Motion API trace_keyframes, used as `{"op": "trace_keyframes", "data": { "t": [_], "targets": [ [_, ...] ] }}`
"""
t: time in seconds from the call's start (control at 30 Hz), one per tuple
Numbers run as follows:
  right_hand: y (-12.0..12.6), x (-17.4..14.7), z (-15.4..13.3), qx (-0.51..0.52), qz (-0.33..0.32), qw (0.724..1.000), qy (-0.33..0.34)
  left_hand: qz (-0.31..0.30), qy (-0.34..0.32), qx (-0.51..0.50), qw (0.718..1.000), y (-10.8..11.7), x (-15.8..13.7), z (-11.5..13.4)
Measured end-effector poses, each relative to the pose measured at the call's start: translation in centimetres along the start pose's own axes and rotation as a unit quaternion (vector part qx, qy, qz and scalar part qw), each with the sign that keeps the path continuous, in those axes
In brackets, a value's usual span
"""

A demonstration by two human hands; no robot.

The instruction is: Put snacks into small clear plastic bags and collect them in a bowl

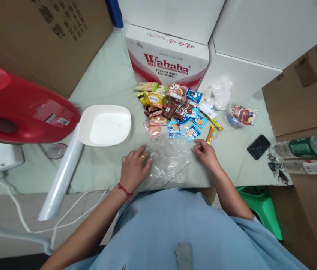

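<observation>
A crinkled piece of clear plastic film (169, 161) lies on the pale green cloth-covered table (99, 165), just below a colourful pile of wrapped snacks (172, 108). The left hand (134, 168) rests open at its left edge; the right hand (205, 153) curls at the other, its grip unclear. The white oval plastic basin (104, 129) shows its bare bottom; a clear rounded plastic container (233, 122) holds wrapped items (245, 117).

colourless plastic bag (169, 162), multicoloured snack packets (172, 108), white basin (107, 129), red jug (26, 99), pale-green cloth (99, 170)
</observation>
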State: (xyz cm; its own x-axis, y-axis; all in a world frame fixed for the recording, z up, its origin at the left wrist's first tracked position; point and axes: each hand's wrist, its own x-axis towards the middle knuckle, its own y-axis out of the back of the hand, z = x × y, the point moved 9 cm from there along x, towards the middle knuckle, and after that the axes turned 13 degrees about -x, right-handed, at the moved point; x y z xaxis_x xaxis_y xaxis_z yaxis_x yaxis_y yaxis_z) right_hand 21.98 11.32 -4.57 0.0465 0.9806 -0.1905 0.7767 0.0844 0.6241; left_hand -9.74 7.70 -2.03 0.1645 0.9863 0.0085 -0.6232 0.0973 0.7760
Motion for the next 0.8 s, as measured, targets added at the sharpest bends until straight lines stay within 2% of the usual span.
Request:
{"op": "trace_keyframes", "data": {
  "t": [0.1,0.27,0.37,0.47,0.53,0.57,0.63,0.7,0.73,0.8],
  "targets": [
    [1.3,-0.5,1.0,0.008,-0.005,1.0,-0.012,-0.006,0.003,0.022,1.0,-0.3,0.0,-0.3],
    [1.8,-1.3,2.7,0.006,-0.003,1.0,-0.027,-0.015,0.012,0.034,0.999,-0.4,0.0,-0.2],
    [2.5,-1.7,3.3,-0.043,0.017,0.999,-0.019,-0.01,-0.005,0.046,0.999,-0.5,-0.3,-0.2],
    [4.7,-2.4,1.3,-0.169,0.102,0.98,0.021,-0.005,-0.029,0.038,0.999,-0.7,-0.9,-0.7],
    [5.6,-3.6,-1.9,-0.234,0.153,0.956,0.084,0.004,-0.037,0.025,0.999,-0.7,-1.3,-1.1],
    [5.3,-4.3,-3.9,-0.251,0.153,0.947,0.131,0.011,-0.04,0.021,0.999,-0.7,-1.5,-1.3],
    [3.0,-6.2,-7.3,-0.27,0.09,0.927,0.246,0.025,-0.047,0.021,0.998,-0.5,-1.5,-1.3],
    [-0.3,-8.7,-9.0,-0.291,-0.01,0.89,0.35,0.023,-0.059,0.032,0.998,-0.5,-1.5,-1.0],
    [-1.7,-10.0,-8.9,-0.304,-0.052,0.87,0.386,0.016,-0.063,0.039,0.997,-0.6,-1.4,-0.9],
    [-3.3,-12.0,-7.2,-0.327,-0.106,0.841,0.417,-0.001,-0.062,0.048,0.997,-0.9,-1.2,-0.9]
  ]
}}
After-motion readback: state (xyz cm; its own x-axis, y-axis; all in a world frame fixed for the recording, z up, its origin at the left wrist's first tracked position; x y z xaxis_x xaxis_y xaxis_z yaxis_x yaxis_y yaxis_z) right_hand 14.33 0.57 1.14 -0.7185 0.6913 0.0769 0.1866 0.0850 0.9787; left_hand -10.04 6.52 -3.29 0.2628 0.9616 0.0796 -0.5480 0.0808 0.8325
